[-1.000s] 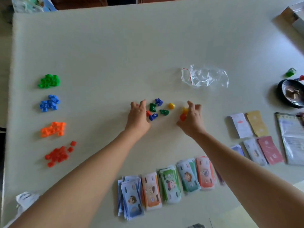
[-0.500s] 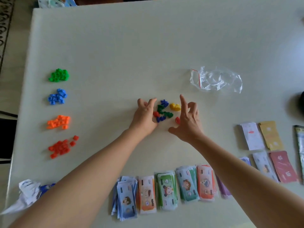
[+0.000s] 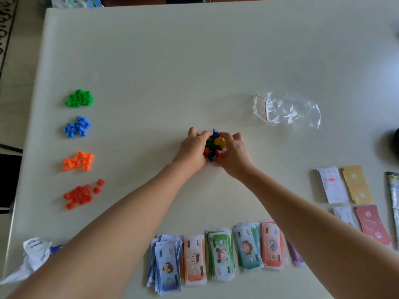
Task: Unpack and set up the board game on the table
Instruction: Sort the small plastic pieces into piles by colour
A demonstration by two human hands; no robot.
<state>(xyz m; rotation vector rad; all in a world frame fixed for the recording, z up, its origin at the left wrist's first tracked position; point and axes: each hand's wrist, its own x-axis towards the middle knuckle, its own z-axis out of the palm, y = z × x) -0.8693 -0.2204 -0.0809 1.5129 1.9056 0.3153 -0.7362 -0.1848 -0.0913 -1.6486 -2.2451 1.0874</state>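
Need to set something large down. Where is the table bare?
Bare: the far half beyond the clear bag and cube piles. Crowded: banknotes along the near edge, cards at right, left hand and right hand cupping pawns mid-table.

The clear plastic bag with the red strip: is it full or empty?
Empty. The crumpled clear plastic bag lies on the white table, and nothing coloured shows through it.

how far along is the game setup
Done: four cube piles sorted by colour, money stacks in a row, cards laid out, plastic bag empty. In hand: left hand and right hand cup the mixed pawns. Left: no board on the table in view.
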